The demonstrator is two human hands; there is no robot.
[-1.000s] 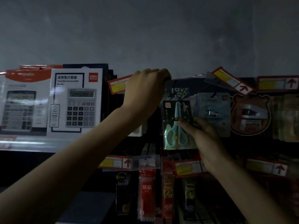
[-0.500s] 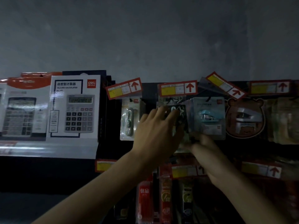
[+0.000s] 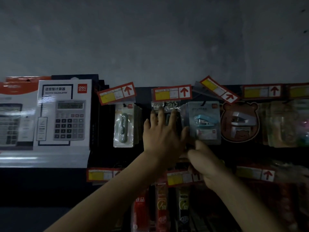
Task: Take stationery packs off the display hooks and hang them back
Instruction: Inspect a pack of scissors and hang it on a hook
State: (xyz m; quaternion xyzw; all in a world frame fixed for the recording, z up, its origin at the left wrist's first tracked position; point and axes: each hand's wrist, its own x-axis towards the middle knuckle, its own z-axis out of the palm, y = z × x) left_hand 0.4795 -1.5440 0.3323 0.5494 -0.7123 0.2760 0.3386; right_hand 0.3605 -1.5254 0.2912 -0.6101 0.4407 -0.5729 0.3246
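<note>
The pack (image 3: 167, 106) in hand is on the top row, at about 12 o'clock from the left hand (image 3: 163, 136), with its clear top edge directly under a price tag (image 3: 171, 93). The left hand lies flat on the front of it with fingers straight and spread, so it presses and does not grip, and it hides what is inside. The right hand (image 3: 206, 160) is at 5 o'clock from the left one, at the pack's lower corner. I cannot tell if it pinches the pack, because that part is dark and covered.

The hook itself is hidden behind the tag. I judge the re-hanging of this pack is almost finished; what is left is to release it. The stapler pack (image 3: 204, 122) at 3 o'clock hangs untouched.
</note>
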